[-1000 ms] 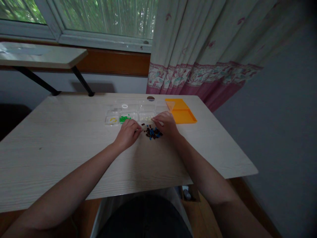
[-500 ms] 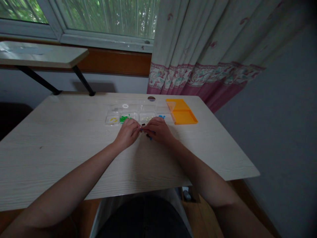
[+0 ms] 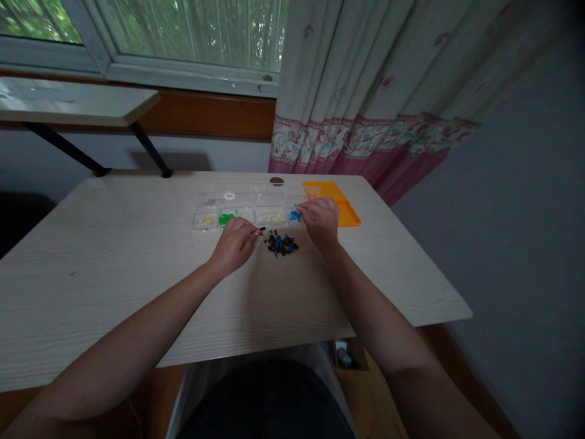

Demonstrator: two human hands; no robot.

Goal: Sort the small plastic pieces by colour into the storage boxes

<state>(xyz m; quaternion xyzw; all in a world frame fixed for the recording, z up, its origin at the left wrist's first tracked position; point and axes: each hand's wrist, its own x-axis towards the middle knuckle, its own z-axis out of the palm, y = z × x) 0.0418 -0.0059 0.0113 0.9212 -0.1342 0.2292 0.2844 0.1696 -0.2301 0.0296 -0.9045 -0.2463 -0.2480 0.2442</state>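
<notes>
A small heap of dark brown and blue beads lies on the pale wooden table. Behind it stands a clear compartment box holding yellow beads, green beads, whitish beads and blue beads. My left hand rests curled on the table left of the heap, its fingertips pinched near one dark bead. My right hand is raised at the blue compartment, fingers bent and pinched together; what they hold is too small to make out.
An orange tray lies right of the clear box, partly behind my right hand. A second table stands at the back left under the window. A patterned curtain hangs at the back right.
My right hand left the bead heap, which it covered half a second ago, and moved back and right to the blue compartment. My left hand stayed nearly in place.
</notes>
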